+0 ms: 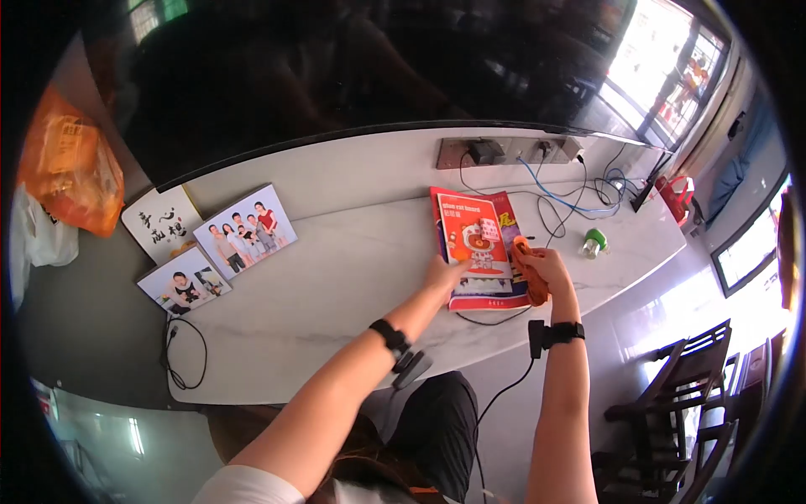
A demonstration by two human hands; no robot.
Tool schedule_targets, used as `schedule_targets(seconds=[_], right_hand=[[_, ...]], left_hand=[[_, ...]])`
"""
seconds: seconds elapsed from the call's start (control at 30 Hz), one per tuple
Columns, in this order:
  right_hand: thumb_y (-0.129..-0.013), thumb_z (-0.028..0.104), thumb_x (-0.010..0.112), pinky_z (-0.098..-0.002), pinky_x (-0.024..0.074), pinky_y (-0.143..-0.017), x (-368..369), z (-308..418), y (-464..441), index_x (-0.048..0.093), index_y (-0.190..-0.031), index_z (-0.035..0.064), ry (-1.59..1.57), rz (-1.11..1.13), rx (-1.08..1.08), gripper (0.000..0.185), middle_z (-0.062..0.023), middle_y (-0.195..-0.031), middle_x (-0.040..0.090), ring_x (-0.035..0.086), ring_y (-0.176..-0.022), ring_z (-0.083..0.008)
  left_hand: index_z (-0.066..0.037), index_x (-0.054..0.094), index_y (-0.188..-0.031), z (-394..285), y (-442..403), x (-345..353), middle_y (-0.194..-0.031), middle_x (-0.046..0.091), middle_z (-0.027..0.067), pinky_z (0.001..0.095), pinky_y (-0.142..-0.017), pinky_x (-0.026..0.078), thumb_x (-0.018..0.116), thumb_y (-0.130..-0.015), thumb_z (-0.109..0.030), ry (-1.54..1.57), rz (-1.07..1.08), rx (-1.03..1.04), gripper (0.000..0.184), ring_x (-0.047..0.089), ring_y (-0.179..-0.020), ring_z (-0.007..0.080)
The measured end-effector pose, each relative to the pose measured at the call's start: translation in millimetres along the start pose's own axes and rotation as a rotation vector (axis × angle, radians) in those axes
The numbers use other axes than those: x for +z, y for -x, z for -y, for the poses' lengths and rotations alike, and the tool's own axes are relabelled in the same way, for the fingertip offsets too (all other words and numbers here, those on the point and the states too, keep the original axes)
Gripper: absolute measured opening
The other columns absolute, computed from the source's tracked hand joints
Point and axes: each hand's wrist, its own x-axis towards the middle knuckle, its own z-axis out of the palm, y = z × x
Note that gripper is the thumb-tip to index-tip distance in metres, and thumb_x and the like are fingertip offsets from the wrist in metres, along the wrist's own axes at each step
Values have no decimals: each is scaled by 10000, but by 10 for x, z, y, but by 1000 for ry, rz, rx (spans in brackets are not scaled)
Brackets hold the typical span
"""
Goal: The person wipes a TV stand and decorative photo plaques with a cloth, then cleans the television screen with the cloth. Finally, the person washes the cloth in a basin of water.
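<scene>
Long wall-side bench (pixel 353 277): pale, grey-veined, smooth with a soft sheen, like marble.
Wide black screen (pixel 336 76), top of frame: glossy, mirror-like.
Red illustrated booklets (pixel 483 252), right of centre: printed paper, slightly shiny covers.
Orange bag (pixel 77 164), upper left: thin crinkled plastic, shiny.
Dark slatted chairs (pixel 684 395), lower right: wood, smooth, polished-looking.
Black trousers (pixel 437 428), bottom centre: cloth, matt.
</scene>
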Motion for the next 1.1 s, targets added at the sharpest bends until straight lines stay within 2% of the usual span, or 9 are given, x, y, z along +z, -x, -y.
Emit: schedule_targets(seconds=[0.27,0.4,0.53,0.6,0.67,0.83,0.93,1.0,1.1], right_hand=[[-814,136,675,-247,509,-617,306,711,767,560,-1147,-77,-56,365,-161,412,-83,-814,653,604,-639,-123],[-853,160,635,-308,525,-611,674,649,928,457,-1196,0,142,-39,-322,418,-147,-902,643,622,-643,-185],[-829,191,648,-397,512,-810,1534,815,1337,463,-1236,44,-23,297,-678,471,-198,-1125,559,587,-951,-298],[-808,121,611,-455,430,-965,2099,832,1652,467,-1270,24,592,226,-889,494,-207,-1227,515,504,-1173,-325],[-777,136,601,-522,311,-1066,2533,743,1707,450,-1318,8,686,194,-1033,576,-208,-1404,367,348,-1314,-377],[-716,204,676,-506,213,-1128,3015,1003,939,423,-1379,37,829,133,-1230,729,-174,-1499,254,186,-1410,-367],[-575,193,764,-479,160,-1147,2931,1314,250,399,-1402,77,1192,160,-1006,911,-128,-1483,292,180,-1410,-319],[-584,168,754,-469,169,-1143,2773,1118,-185,372,-1423,103,1032,41,-815,924,-93,-1462,321,178,-1411,-302],[-671,67,601,-443,245,-1110,2055,859,-265,543,-1231,121,801,-98,-708,566,-70,-1385,393,327,-1293,-269]], left_hand=[[-2,501,-1237,-715,1500,-1506,-1166,611,123,380,-857,526,754,-806,-135,319,-63,-110,517,626,-1001,225],[1,468,-1284,-865,2337,-2364,-1178,604,109,374,-896,504,707,-834,-89,279,-169,-128,517,603,-1053,216],[7,496,-1243,-824,3125,-2922,-1156,612,113,364,-867,513,668,-847,-38,140,-332,-148,433,619,-1011,211],[24,504,-1218,-845,3407,-3053,-1134,619,117,356,-852,518,653,-851,-20,62,-408,-184,398,628,-982,206],[30,509,-1208,-819,3588,-3182,-1123,622,117,353,-850,518,648,-854,-15,32,-423,-183,383,628,-975,204],[42,504,-1226,-903,3660,-3299,-1128,622,125,362,-862,512,635,-851,-17,-50,-467,-195,401,627,-985,216],[50,512,-1223,-902,3605,-3262,-1130,624,124,350,-867,502,634,-846,-14,-101,-527,-197,402,626,-989,215],[48,522,-1217,-893,3581,-3286,-1131,626,120,344,-866,501,625,-850,-13,-110,-504,-201,386,626,-987,216],[51,517,-1203,-876,3610,-3295,-1103,628,115,332,-848,510,625,-836,27,-53,-545,-179,384,633,-948,205]])
